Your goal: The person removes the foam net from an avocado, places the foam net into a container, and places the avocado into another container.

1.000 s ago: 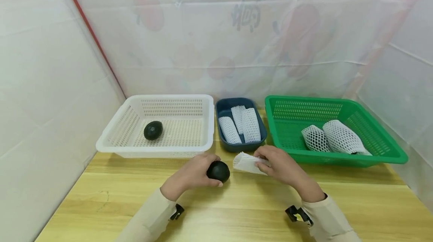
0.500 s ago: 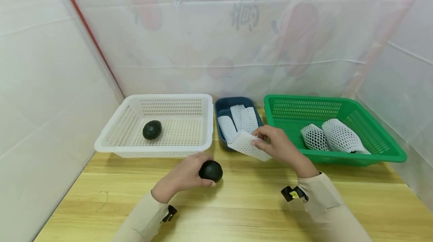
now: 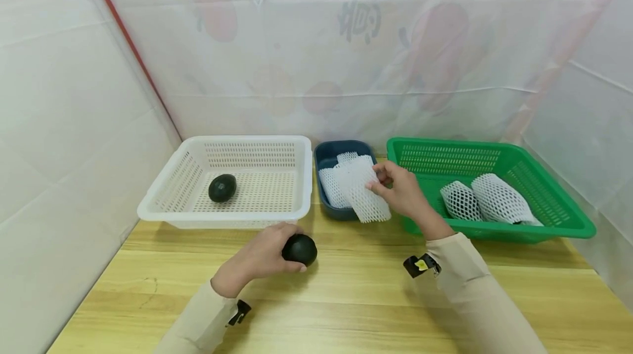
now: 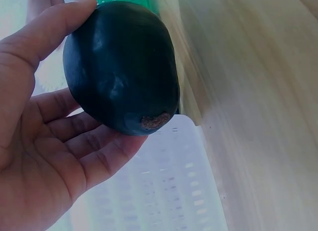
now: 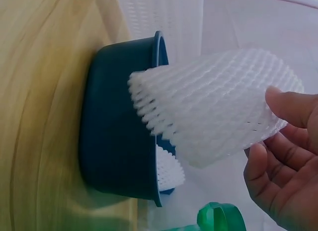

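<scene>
A dark green, smooth oval avocado (image 4: 119,67) with a brown scar at one end is gripped between the thumb and fingers of my left hand (image 3: 262,255), low over the wooden table in front of the white basket. My right hand (image 3: 399,189) pinches a white foam net sleeve (image 5: 213,107) near one end. That sleeve slants over the dark blue box (image 5: 119,116) and overlaps several other foam net sleeves (image 3: 331,186) lying inside it. In the right wrist view, its far end has a zigzag cut edge.
At left stands a white slotted basket (image 3: 222,216) with one avocado (image 3: 222,188) in it. A green basket (image 3: 494,227) at right holds two sleeved fruits (image 3: 504,200). White sheeting (image 3: 316,51) hangs behind and at both sides.
My right hand has lifted the foam net sleeve from above the table, up and away from me over the blue box. My left hand has drawn slightly left with the avocado.
</scene>
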{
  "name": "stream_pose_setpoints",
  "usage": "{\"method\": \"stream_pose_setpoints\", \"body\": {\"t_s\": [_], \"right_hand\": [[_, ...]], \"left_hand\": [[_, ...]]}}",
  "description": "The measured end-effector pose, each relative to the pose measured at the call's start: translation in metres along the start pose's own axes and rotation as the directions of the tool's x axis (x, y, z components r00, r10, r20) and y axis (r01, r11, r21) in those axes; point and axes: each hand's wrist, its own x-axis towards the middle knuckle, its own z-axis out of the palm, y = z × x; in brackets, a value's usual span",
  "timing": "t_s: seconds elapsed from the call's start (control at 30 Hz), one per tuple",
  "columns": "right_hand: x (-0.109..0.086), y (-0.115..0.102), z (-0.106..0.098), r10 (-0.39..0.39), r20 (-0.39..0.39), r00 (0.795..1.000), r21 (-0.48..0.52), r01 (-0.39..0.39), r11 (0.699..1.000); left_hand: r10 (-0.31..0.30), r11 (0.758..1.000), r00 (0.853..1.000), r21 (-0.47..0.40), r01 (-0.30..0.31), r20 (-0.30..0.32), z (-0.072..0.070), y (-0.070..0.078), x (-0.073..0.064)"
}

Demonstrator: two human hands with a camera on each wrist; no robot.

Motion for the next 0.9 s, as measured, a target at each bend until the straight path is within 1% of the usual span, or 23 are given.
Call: {"method": "stream_pose_setpoints", "body": {"t_s": [0.27,0.53,0.63,0.77,0.8,0.9], "right_hand": [[0.017,0.004,0.001,0.129,-0.033,0.991,0.087,-0.125,0.988],[0.031,0.007,0.004,0.2,-0.054,0.978,0.096,-0.194,0.976],[0.035,0.01,0.005,0.253,-0.028,0.967,0.097,-0.25,0.964],[0.036,0.013,0.005,0.312,0.043,0.949,0.052,-0.314,0.948],[0.036,0.013,0.005,0.314,0.058,0.948,0.039,-0.316,0.948],[0.035,0.013,0.005,0.294,0.08,0.953,0.013,-0.296,0.955]], "left_hand": [[-0.004,1.0,1.0,-0.004,0.004,0.001,-0.003,-0.003,-0.004],[-0.018,1.0,1.0,-0.006,0.018,-0.002,-0.003,-0.006,-0.008],[-0.024,1.0,1.0,-0.011,0.024,0.001,-0.004,-0.007,-0.009],[-0.037,0.999,0.999,-0.02,0.037,0.008,-0.005,-0.009,-0.011],[-0.042,0.999,0.999,-0.02,0.042,0.008,-0.005,-0.009,-0.012],[-0.056,0.998,0.998,-0.018,0.056,0.006,-0.007,-0.01,-0.014]]}}
